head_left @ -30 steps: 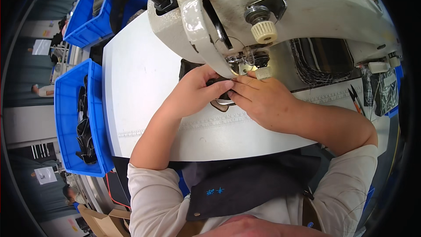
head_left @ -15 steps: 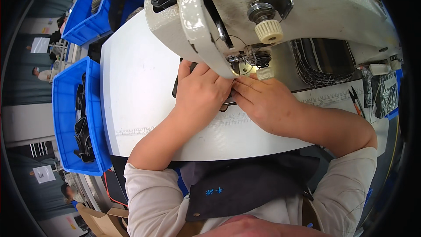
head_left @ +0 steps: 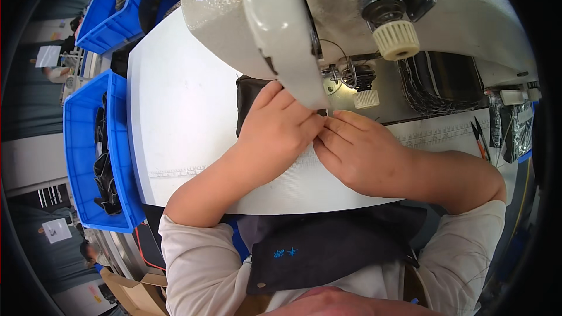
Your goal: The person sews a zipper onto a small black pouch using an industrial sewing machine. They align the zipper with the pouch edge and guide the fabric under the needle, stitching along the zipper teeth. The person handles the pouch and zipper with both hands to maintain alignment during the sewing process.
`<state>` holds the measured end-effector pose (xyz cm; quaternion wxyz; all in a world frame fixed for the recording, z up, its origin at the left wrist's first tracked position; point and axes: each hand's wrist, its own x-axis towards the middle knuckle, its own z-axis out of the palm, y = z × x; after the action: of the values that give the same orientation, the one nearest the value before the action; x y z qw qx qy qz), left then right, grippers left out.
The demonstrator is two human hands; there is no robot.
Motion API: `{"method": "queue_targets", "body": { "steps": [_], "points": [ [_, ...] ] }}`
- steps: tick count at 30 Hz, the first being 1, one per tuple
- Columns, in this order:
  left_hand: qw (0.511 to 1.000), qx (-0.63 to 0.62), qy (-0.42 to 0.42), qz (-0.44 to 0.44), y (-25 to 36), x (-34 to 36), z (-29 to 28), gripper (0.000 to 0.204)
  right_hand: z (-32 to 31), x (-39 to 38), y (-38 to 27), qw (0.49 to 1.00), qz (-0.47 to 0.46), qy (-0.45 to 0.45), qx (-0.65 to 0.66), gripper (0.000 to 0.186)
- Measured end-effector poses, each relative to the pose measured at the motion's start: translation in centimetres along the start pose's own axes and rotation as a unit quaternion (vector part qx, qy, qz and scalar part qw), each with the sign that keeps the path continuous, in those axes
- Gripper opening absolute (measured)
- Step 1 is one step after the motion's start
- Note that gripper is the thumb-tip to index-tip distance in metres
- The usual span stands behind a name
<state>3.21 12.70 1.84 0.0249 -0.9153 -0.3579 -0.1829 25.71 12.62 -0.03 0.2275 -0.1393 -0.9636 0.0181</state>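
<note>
A dark fabric piece (head_left: pixel 247 93) lies on the white tabletop (head_left: pixel 181 99) beneath the head of a cream sewing machine (head_left: pixel 213 29). My left hand (head_left: pixel 272 131) rests over it with fingers bent, its thumb side meeting my other hand. Just below the needle area, my right hand (head_left: pixel 363 152) has its fingers pressed together at the piece's near edge. Both hands appear to pinch that edge, though the fingertips partly cover it. The machine's front arm hides the needle and part of the fabric.
Dark pieces with frayed white edges are stacked (head_left: pixel 445 82) right of the needle. Thin pointed tools (head_left: pixel 481 139) and plastic-wrapped packets (head_left: pixel 516 129) lie farther right. On the left stand a blue bin (head_left: pixel 133 164) holding dark pieces and another blue bin (head_left: pixel 99 38). A cardboard box (head_left: pixel 132 292) sits lower left.
My hands have shifted slightly right and closer together in the picture. More of the dark piece shows left of my left hand, and the machine looks nearer.
</note>
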Motion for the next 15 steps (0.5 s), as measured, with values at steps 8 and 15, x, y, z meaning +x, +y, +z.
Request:
{"method": "queue_targets", "body": {
  "steps": [8, 15],
  "points": [
    [0.992, 0.026, 0.051, -0.115, 0.8, 0.8, -0.3, 0.027, 0.3, -0.1, -0.2, 1.0, 0.005, 0.012, -0.018, 0.026],
    [0.995, 0.043, 0.075, -0.052, -0.3, 0.5, -0.1, 0.031, 0.4, 0.0, -0.1, 0.999, -0.002, 0.024, -0.031, 0.023]
  ]
}}
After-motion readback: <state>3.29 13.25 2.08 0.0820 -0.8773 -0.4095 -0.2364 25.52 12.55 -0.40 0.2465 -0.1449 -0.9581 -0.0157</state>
